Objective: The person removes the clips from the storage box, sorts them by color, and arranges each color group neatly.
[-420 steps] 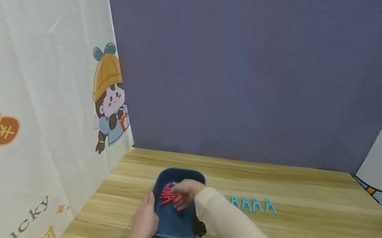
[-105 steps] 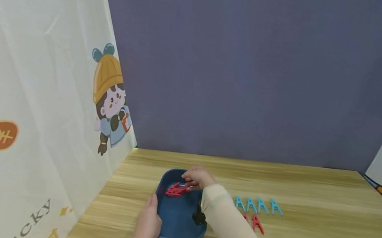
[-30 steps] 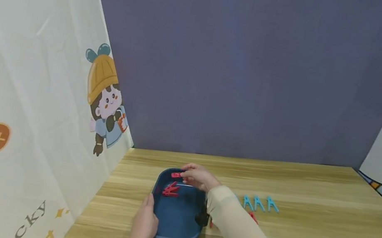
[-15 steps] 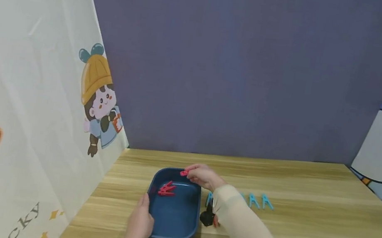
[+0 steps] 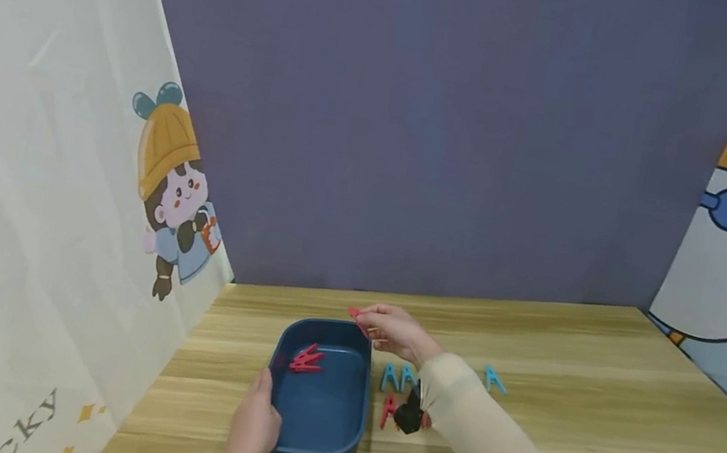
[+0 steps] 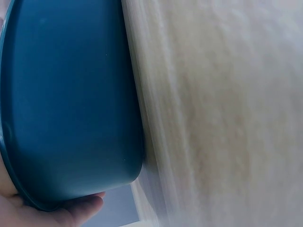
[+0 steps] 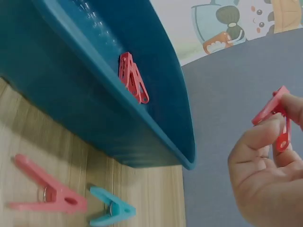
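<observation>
A dark blue tray point(image 5: 363, 411) sits on the wooden table, with a few red clothes pegs point(image 5: 307, 359) lying in its far left part. My right hand point(image 5: 370, 326) hovers just past the tray's far right corner and pinches one red peg point(image 5: 356, 313) between thumb and fingers. In the right wrist view the same held peg point(image 7: 277, 116) sits at my fingertips point(image 7: 265, 137), above the tray's rim point(image 7: 142, 123) and the pegs inside point(image 7: 132, 78). My left hand point(image 5: 254, 423) grips the tray's near left corner, its fingers point(image 6: 75, 210) curled under the tray wall point(image 6: 71, 109).
Blue pegs point(image 5: 393, 376) lie in a row right of the tray, one more point(image 5: 495, 378) beyond my forearm. A red peg point(image 5: 387, 411) lies in front of them, seen too as a red peg point(image 7: 45, 191) and blue peg point(image 7: 111, 208). Printed cloth walls stand left and right.
My right hand has lifted one red peg out of the tray and carried it up and to the right, past the far rim. My left hand keeps hold of the tray.
</observation>
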Motion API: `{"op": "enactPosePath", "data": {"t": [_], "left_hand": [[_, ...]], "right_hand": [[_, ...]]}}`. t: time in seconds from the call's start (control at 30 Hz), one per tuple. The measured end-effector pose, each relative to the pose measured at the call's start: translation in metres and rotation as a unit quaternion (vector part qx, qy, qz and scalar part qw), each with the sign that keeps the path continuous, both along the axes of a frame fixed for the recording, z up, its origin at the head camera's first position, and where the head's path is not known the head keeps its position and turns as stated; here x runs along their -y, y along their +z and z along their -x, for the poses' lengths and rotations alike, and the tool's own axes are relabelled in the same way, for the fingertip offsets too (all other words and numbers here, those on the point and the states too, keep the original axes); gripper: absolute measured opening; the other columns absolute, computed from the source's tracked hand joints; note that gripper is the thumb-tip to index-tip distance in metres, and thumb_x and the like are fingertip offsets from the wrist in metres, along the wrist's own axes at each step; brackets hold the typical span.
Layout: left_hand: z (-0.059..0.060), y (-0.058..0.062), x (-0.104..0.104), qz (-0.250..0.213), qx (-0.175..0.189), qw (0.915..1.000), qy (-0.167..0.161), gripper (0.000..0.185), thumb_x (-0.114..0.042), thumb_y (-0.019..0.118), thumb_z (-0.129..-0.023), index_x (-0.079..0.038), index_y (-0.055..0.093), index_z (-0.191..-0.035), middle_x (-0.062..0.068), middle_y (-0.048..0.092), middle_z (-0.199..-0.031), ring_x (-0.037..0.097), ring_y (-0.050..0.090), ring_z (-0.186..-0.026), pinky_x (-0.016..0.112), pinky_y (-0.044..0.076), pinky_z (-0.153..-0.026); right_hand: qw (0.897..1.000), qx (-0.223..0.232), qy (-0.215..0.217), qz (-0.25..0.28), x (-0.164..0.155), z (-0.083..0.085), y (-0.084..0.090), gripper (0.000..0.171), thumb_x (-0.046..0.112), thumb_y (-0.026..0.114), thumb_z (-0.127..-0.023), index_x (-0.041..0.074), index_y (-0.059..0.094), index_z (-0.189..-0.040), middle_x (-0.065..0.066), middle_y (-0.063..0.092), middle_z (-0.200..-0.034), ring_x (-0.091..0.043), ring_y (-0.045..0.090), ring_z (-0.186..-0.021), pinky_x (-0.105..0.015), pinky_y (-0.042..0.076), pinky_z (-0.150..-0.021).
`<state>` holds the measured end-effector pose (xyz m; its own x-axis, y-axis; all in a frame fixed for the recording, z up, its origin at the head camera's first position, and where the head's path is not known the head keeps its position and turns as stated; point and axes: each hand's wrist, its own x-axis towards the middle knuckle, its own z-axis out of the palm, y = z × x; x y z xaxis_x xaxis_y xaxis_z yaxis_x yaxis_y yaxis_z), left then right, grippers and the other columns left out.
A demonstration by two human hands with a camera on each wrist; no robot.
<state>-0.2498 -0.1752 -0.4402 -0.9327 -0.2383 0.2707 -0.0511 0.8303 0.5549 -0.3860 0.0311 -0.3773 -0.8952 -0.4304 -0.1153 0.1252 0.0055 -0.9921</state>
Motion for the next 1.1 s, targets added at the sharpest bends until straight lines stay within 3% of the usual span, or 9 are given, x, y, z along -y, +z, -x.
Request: {"op": "enactPosePath", "data": {"t": [0.27,0.7,1.1], "left_hand": [[-0.001,0.0,0.002,0.005,0.0,1.0,-0.002,0.051,0.011,0.043,-0.081,0.019,0.034,-0.13,0.034,0.038,-0.131,0.044,0.039,-0.121,0.051,0.033,-0.1],[-0.002,0.003,0.004,0.011,0.0,0.9999,-0.004,0.052,0.011,0.044,-0.08,0.02,0.034,-0.13,0.035,0.038,-0.13,0.045,0.039,-0.12,0.051,0.033,-0.1],[-0.003,0.004,0.004,0.013,-0.01,0.9998,-0.012,0.05,0.01,0.043,-0.079,0.021,0.036,-0.128,0.036,0.039,-0.129,0.046,0.04,-0.119,0.052,0.033,-0.099]], "right_hand": [[1.0,0.005,0.001,0.003,-0.015,-0.003,0.001,0.015,0.013,0.061,-0.086,0.005,0.056,-0.098,-0.003,0.058,-0.083,-0.012,0.055,-0.065,-0.025,0.048,-0.059],[0.999,-0.024,0.032,-0.013,-0.042,-0.011,0.007,0.009,0.015,0.056,-0.088,0.006,0.052,-0.089,-0.005,0.059,-0.082,-0.018,0.06,-0.072,-0.036,0.051,-0.071],[0.999,-0.031,0.021,-0.028,-0.077,-0.012,0.008,0.016,0.021,0.057,-0.089,0.006,0.054,-0.092,-0.006,0.056,-0.087,-0.019,0.06,-0.076,-0.034,0.051,-0.068]]}}
